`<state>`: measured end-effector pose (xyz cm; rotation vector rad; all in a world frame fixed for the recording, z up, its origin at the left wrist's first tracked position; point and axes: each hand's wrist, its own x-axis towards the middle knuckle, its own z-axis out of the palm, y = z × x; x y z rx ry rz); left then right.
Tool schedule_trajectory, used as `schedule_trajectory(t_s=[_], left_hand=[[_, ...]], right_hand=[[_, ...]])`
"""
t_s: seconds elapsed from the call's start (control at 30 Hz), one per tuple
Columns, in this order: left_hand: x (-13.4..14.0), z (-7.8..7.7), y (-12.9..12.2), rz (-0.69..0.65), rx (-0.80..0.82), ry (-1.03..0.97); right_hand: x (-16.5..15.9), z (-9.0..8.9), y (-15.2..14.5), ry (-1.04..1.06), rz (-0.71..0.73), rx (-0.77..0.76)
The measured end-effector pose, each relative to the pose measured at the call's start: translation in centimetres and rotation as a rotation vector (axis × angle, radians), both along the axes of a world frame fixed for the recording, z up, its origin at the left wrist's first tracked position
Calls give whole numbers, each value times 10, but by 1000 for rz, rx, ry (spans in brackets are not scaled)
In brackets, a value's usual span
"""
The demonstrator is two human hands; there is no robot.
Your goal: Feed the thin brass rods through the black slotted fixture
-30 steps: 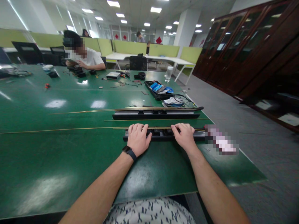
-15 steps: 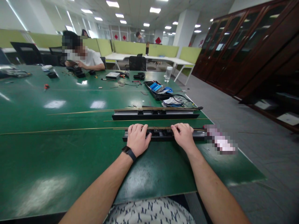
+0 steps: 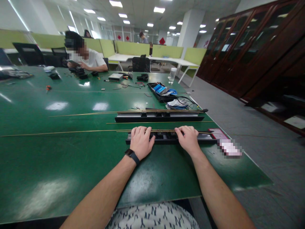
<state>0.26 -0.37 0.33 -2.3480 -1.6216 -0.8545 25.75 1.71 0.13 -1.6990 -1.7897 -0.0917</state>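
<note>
A black rail with a silvery inner channel lies crosswise in front of me. Thin brass-coloured rods run along its far edge and stick out far to the left. My left hand is curled over the rail's left part, fingers on the far edge across the rods, thumb on the near side. My right hand grips the right part, its thumb and index finger close to the rods. The fingertips of both hands are partly hidden behind the rail. Dark fittings show in the channel between my hands.
A second black rail with rods on top lies behind, with a single rod between the two. Beyond stand a black tray of blue items, gloves and a clear cup. A pinkish card lies right. A person sits across the table.
My hands stay in nearly the same place on the rail. The view has shifted very slightly. The person across the table has barely moved.
</note>
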Motion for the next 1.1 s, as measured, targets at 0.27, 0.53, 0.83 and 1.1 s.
schedule_trajectory(t_s=[0.27,0.53,0.83,1.1], left_hand=[[-1,1,0,-4,3,-6],[0,0,0,2,1,-6],[0,2,0,-6,-9,-8],[0,1,0,6,-9,2]], right_hand=[[2,0,0,-10,-13,0],[0,0,0,-8,1,3],[1,3,-2,-6,-6,-3],[0,1,-2,-17,-4,16]])
